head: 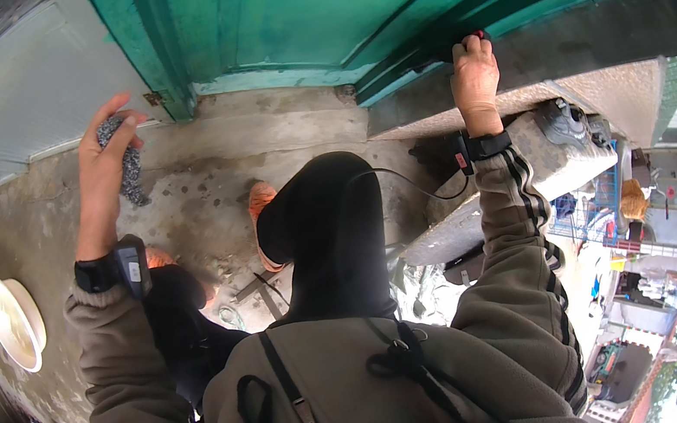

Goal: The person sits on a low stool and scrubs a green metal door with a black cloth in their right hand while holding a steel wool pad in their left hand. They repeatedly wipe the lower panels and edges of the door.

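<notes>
My left hand [106,148] holds a grey speckled cloth [130,167] between thumb and fingers; its lower end hangs down. In front of me stands a green door [296,14] in a green frame [161,54]. At the right, my right hand [475,73] is closed at the door's edge, by the dark grey ledge [581,34]. A small red bit shows at its fingertips; what the hand grips is hidden. Both wrists wear black straps with small devices, and a black cable runs from the right one.
A pale basin [14,322] stands on the concrete floor at the left. Grey shoes [561,122] rest on a stone slab [464,219] at the right, near a blue wire rack [597,205]. A concrete step [272,116] lies below the door. Thin dark strips [264,288] lie by my feet.
</notes>
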Demonstrator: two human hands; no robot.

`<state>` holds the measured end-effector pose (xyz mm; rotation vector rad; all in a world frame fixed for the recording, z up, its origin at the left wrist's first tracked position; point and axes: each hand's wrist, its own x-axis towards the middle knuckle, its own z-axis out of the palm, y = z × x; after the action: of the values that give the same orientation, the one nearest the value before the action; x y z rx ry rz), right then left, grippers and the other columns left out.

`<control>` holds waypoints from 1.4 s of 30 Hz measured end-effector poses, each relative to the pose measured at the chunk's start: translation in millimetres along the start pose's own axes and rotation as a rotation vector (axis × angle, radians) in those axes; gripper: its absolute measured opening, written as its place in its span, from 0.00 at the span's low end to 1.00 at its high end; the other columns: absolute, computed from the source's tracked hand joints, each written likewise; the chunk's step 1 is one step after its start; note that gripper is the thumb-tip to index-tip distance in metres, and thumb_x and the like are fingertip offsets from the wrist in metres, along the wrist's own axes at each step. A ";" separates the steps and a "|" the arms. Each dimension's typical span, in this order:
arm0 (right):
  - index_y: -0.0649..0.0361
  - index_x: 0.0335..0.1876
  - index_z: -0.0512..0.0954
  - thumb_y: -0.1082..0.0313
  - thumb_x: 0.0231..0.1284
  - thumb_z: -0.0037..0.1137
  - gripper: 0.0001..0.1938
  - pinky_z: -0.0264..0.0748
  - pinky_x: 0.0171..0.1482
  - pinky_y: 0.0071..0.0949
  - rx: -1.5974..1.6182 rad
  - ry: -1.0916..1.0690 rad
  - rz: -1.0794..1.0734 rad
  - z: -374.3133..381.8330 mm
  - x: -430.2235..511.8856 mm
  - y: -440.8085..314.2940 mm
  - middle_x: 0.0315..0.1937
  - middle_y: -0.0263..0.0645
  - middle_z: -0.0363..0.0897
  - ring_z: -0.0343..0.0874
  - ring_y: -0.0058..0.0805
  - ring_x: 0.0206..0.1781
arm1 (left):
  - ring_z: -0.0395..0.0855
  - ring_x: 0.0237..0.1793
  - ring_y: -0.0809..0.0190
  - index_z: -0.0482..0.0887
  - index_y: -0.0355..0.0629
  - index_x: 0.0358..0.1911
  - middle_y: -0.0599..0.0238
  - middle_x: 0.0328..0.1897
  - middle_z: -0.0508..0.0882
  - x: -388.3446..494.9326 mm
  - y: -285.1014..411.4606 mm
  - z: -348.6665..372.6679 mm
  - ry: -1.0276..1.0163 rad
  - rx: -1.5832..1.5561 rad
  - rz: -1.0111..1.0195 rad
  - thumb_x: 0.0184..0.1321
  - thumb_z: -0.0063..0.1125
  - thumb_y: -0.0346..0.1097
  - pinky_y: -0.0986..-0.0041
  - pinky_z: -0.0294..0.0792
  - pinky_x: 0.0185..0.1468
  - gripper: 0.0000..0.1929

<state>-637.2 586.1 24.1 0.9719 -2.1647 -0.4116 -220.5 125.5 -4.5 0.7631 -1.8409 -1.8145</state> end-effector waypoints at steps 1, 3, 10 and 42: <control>0.55 0.36 0.85 0.71 0.56 0.64 0.03 0.85 0.55 0.40 0.005 -0.045 0.021 -5.3 -0.8 6.9 0.48 0.39 0.79 0.81 0.44 0.56 | 0.81 0.39 0.73 0.86 0.41 0.70 0.67 0.50 0.93 1.3 -0.9 3.7 0.006 -0.002 0.010 0.77 0.67 0.34 0.78 0.74 0.47 0.21; 0.55 0.36 0.85 0.70 0.56 0.64 0.03 0.85 0.54 0.40 -0.015 -0.165 0.086 -0.1 -5.2 3.7 0.48 0.39 0.79 0.81 0.44 0.55 | 0.81 0.39 0.72 0.86 0.41 0.70 0.67 0.50 0.93 2.1 -2.8 8.5 -0.008 0.006 -0.029 0.77 0.67 0.34 0.78 0.74 0.47 0.21; 0.55 0.33 0.86 0.69 0.55 0.65 0.02 0.88 0.51 0.40 0.076 0.022 0.170 78.9 -43.5 -23.2 0.48 0.38 0.80 0.81 0.43 0.56 | 0.81 0.39 0.72 0.85 0.41 0.70 0.67 0.50 0.93 6.5 -11.2 11.4 -0.021 0.023 -0.001 0.77 0.66 0.33 0.78 0.74 0.48 0.20; 0.51 0.46 0.96 0.77 0.51 0.69 0.17 0.86 0.56 0.37 1.125 -0.226 0.956 202.0 -12.4 -185.9 0.46 0.40 0.92 0.91 0.39 0.48 | 0.83 0.39 0.72 0.84 0.37 0.70 0.64 0.50 0.94 4.5 -8.5 -12.8 0.045 -0.020 -0.031 0.76 0.68 0.33 0.77 0.75 0.45 0.21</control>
<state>-681.0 471.2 -221.6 0.2386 -2.7288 1.3051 -214.8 112.9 -12.8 0.8227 -1.7899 -1.8173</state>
